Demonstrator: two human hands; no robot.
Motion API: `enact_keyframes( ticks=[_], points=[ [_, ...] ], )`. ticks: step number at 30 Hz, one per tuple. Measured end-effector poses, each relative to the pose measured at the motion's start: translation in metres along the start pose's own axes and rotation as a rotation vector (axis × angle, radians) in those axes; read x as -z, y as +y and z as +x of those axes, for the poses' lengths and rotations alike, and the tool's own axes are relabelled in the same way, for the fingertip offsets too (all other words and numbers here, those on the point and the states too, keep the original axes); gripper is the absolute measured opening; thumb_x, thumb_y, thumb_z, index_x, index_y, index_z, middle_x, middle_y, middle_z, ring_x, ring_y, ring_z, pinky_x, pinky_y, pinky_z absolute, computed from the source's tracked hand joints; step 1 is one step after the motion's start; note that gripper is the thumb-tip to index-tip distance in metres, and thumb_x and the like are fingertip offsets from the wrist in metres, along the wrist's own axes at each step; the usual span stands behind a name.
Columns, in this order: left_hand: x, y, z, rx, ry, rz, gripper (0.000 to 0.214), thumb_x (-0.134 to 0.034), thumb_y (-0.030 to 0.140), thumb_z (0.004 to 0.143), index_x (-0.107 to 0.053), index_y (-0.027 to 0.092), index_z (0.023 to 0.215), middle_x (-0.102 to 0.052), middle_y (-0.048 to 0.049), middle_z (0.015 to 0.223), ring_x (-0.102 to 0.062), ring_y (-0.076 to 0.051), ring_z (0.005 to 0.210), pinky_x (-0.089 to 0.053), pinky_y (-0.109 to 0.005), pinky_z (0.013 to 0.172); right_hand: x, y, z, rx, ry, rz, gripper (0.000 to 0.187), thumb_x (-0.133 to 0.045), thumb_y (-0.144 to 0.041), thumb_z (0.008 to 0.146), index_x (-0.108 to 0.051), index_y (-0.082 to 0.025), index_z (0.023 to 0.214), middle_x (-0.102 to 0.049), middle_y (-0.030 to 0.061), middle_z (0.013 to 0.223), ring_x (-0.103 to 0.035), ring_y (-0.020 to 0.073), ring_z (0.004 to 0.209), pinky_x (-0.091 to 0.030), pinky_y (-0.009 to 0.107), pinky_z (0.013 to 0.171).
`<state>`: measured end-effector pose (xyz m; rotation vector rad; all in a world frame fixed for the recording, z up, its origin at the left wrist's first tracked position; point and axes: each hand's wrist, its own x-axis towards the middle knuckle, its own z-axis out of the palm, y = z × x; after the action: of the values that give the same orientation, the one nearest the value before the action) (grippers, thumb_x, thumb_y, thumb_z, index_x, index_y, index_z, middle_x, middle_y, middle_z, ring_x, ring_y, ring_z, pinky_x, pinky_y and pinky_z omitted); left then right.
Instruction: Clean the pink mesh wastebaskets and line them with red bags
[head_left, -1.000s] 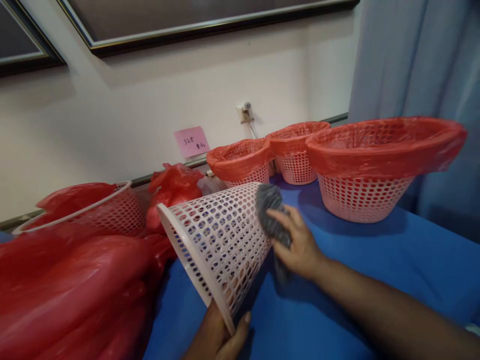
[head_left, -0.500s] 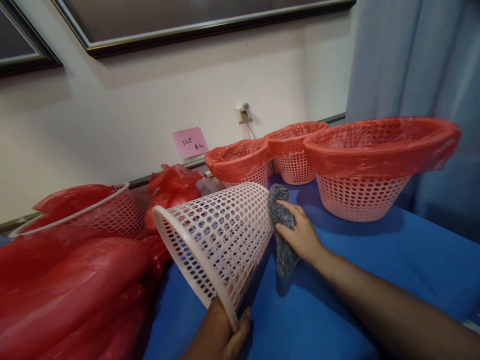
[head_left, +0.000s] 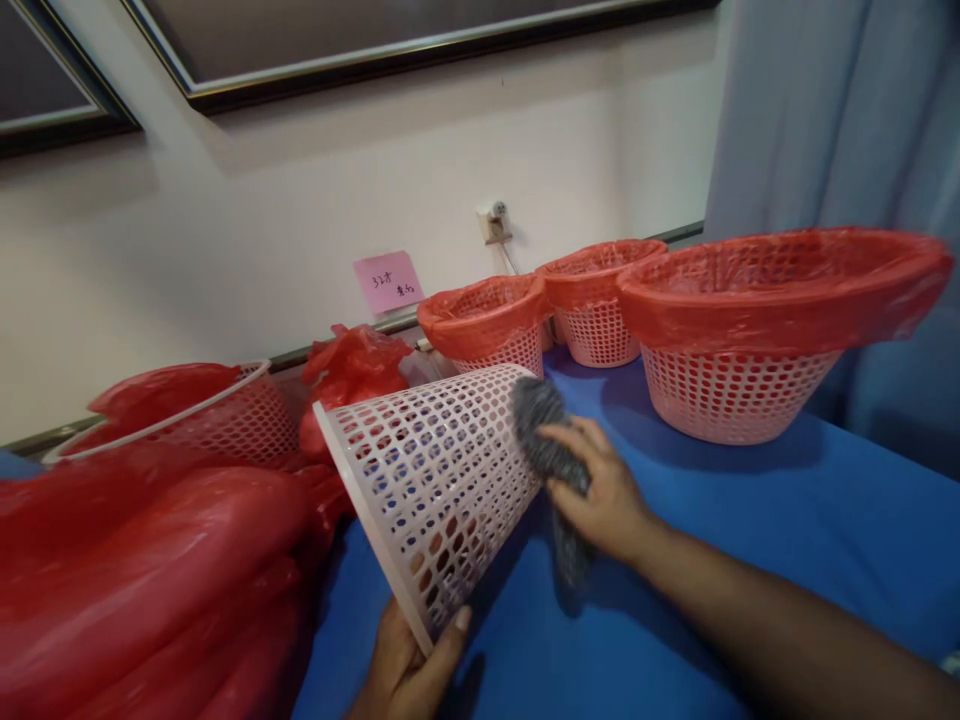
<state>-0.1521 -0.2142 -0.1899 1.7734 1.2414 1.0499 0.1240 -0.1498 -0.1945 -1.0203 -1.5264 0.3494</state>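
Observation:
A white plastic basket (head_left: 442,470) with a mesh of round holes lies tilted on its side in the air above the blue-covered table. My left hand (head_left: 412,665) grips its rim at the lower front, thumb outside and fingers inside, partly visible through the holes. My right hand (head_left: 600,485) is closed on a grey cloth (head_left: 541,425), pressed against the basket's outer side near its base. The cloth's loose end hangs down below the hand.
Three baskets lined with red bags stand behind and to the right, the nearest a large basket (head_left: 739,395). Left are a red plastic bag heap (head_left: 165,570) and another white basket (head_left: 262,415). A pink note (head_left: 388,283) and a wall socket (head_left: 495,225) are behind.
My right hand has moved the cloth left from the base edge onto the basket's side. The basket has turned in my left hand, its opening now facing further away from view.

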Motion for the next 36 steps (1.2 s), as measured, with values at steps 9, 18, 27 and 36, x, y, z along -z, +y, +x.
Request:
enact_keyframes(
  ticks=[9, 18, 27, 36],
  points=[
    [-0.011, 0.009, 0.006, -0.251, -0.263, 0.292, 0.050, -0.067, 0.038, 0.088, -0.064, 0.027, 0.137, -0.071, -0.0088, 0.132, -0.061, -0.035, 0.130, -0.046, -0.048, 0.115, -0.010, -0.034, -0.037, 0.568, -0.252, 0.116, 0.066, -0.064, -0.027, 0.077, -0.053, -0.030, 0.142, -0.034, 0.0103, 0.156, -0.060, 0.0267, 0.123, -0.058, 0.038, 0.093],
    [-0.010, 0.013, 0.010, -0.267, -0.307, 0.384, 0.066, -0.060, 0.024, 0.092, -0.043, 0.029, 0.156, -0.049, -0.0054, 0.158, -0.043, -0.034, 0.147, -0.032, -0.052, 0.124, 0.001, 0.026, 0.018, -0.341, 0.108, -0.012, 0.055, -0.060, -0.023, 0.078, -0.060, -0.026, 0.133, -0.062, 0.0080, 0.118, -0.063, 0.0265, 0.113, -0.050, 0.051, 0.105],
    [-0.017, 0.020, 0.017, -0.351, -0.461, 0.403, 0.062, -0.064, 0.027, 0.089, -0.051, 0.032, 0.149, -0.062, -0.0074, 0.146, -0.062, -0.033, 0.129, -0.046, -0.049, 0.114, -0.008, -0.037, -0.040, 0.641, -0.297, 0.206, 0.063, -0.062, -0.027, 0.075, -0.055, -0.027, 0.138, -0.034, 0.0106, 0.154, -0.065, 0.0227, 0.112, -0.059, 0.034, 0.089],
    [0.004, -0.010, -0.004, -0.086, -0.262, 0.225, 0.063, -0.049, 0.037, 0.101, -0.031, 0.029, 0.160, -0.036, -0.0078, 0.166, -0.031, -0.034, 0.153, -0.024, -0.057, 0.124, -0.008, 0.009, 0.003, -0.260, 0.053, 0.056, 0.053, -0.059, -0.021, 0.076, -0.063, -0.024, 0.129, -0.063, 0.0098, 0.123, -0.063, 0.0276, 0.117, -0.050, 0.051, 0.106]
  ],
)
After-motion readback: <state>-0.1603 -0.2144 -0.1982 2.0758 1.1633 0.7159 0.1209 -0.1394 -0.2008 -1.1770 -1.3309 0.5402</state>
